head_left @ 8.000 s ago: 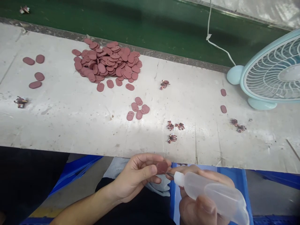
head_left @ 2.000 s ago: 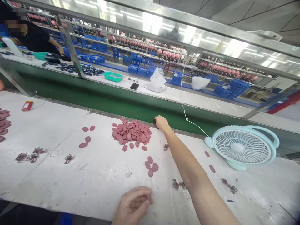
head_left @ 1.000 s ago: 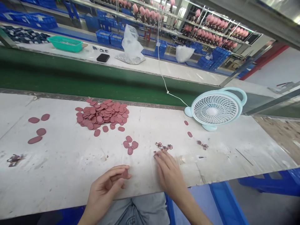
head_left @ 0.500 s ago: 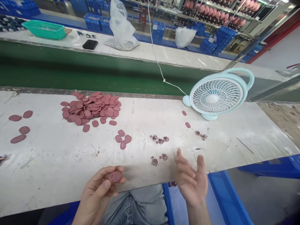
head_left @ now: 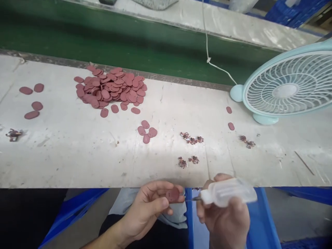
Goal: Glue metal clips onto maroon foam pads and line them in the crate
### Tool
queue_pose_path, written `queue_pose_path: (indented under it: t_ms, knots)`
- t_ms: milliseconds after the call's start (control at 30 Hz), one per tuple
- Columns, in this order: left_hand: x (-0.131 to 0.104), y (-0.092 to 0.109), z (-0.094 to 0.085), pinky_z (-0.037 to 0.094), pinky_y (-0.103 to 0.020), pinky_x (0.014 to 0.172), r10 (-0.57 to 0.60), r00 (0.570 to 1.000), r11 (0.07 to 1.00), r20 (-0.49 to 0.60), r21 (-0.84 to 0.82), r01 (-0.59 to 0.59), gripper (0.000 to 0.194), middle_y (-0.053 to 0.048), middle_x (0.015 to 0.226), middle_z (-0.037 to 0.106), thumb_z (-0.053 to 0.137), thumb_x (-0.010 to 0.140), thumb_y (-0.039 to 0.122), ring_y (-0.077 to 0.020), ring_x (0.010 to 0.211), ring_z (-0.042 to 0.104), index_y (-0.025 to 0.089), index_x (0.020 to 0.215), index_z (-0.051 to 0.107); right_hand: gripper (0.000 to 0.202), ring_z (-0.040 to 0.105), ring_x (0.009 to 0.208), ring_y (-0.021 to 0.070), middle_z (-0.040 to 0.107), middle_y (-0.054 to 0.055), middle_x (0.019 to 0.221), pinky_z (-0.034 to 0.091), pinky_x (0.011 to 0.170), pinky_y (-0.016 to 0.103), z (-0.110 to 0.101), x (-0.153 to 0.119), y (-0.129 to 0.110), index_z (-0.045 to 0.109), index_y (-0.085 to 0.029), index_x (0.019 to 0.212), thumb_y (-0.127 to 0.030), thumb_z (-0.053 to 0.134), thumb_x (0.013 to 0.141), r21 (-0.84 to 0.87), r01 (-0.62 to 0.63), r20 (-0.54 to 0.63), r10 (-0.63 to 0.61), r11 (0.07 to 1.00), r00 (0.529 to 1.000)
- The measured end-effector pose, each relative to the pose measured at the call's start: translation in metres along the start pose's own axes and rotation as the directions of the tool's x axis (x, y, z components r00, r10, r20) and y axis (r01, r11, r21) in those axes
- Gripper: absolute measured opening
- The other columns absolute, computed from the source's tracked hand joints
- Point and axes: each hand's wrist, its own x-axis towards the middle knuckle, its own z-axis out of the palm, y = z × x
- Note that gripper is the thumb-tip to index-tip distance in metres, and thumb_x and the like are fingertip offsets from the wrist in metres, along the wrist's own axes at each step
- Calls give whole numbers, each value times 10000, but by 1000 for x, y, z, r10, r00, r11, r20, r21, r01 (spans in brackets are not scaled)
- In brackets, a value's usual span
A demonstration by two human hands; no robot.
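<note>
Maroon disc (head_left: 173, 195) and squeeze bottle (head_left: 231, 192)
The flat oval sits pinched in the left hand (head_left: 155, 202); the translucent bottle lies sideways in the right hand (head_left: 225, 216), needle tip just beside it.

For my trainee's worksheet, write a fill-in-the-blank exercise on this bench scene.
1. The left hand pinches a reddish disc between fingers and ____.
2. The right hand holds a translucent squeeze ____ fitted with a needle.
3. The cord running to the fan is ____ in colour.
4. Near the fan's stand, ____ loose discs lie on the bench.

Missing words: thumb; bottle; white; two.
</note>
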Motion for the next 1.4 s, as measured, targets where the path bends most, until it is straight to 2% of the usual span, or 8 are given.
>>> queue_pose_path:
  t_ms: [100, 167, 367, 600, 800, 1000, 1233, 1400]
  knots:
    - [1, -3, 5, 566, -212, 699, 15, 1000, 1000, -3, 12, -15, 236, -80, 1165, 786, 809, 800, 221, -199, 958, 753, 246, 1034, 787, 305, 644, 533, 260, 634, 30, 727, 471, 385, 363, 22, -20, 8, 523, -362, 1138, -558, 587, 913, -66, 161, -155, -169, 985, 973]
    - [2, -4, 6, 569, -217, 692, 23, 1000, 1000, -4, 10, -23, 236, -79, 1158, 788, 818, 790, 230, -177, 884, 752, 243, 1025, 793, 287, 653, 589, 288, 624, 36, 734, 500, 425, 409, 33, -23, 10, 533, -389, 1161, -544, 580, 923, -161, 260, -175, -287, 952, 942]
    - [2, -3, 4, 563, -202, 671, 17, 1000, 1000, 21, -13, -17, 238, -86, 1150, 790, 811, 799, 230, -169, 876, 752, 240, 1036, 793, 207, 651, 629, 347, 583, 50, 745, 494, 435, 499, 49, -17, 4, 579, -431, 1115, -491, 555, 918, -298, 325, -270, -405, 898, 873]
    - [1, -2, 4, 566, -227, 668, 7, 1000, 1000, 16, -17, -7, 235, -88, 1135, 795, 824, 783, 234, -183, 876, 754, 239, 1017, 800, 249, 695, 616, 375, 633, 26, 676, 510, 426, 525, 51, -18, 4, 624, -428, 1045, -552, 670, 834, -353, 280, -308, -393, 893, 866]
    - [3, -1, 4, 560, -213, 664, 3, 1000, 1000, 26, -10, -3, 241, -79, 1142, 795, 813, 798, 243, -179, 870, 761, 250, 1038, 794, 224, 689, 604, 358, 637, 15, 646, 514, 424, 516, 53, -17, 3, 633, -419, 1023, -547, 665, 841, -314, 275, -339, -378, 909, 862]
    - [5, -1, 4, 572, -191, 669, -3, 999, 1000, 42, -27, 4, 251, -103, 1144, 792, 822, 788, 196, -181, 915, 757, 230, 1035, 796, 247, 662, 499, 302, 662, 8, 637, 498, 383, 412, 47, -13, 7, 656, -296, 1022, -434, 712, 824, -305, 404, -250, -482, 862, 840]
    - [4, -2, 2, 573, -156, 666, -10, 997, 999, 74, -47, 13, 236, -94, 1166, 786, 793, 822, 188, -154, 924, 748, 231, 1054, 791, 251, 674, 600, 299, 655, -4, 658, 555, 505, 460, 40, -20, -1, 619, -332, 1077, -461, 681, 871, -134, 319, -200, -341, 938, 919]
    - [4, -3, 1, 574, -148, 666, -12, 997, 999, 82, -35, 15, 251, -96, 1184, 780, 786, 827, 175, -151, 941, 745, 234, 1071, 785, 265, 661, 580, 286, 636, -6, 642, 539, 511, 463, 45, -20, -2, 637, -318, 1037, -463, 729, 834, -124, 321, -212, -341, 939, 916]
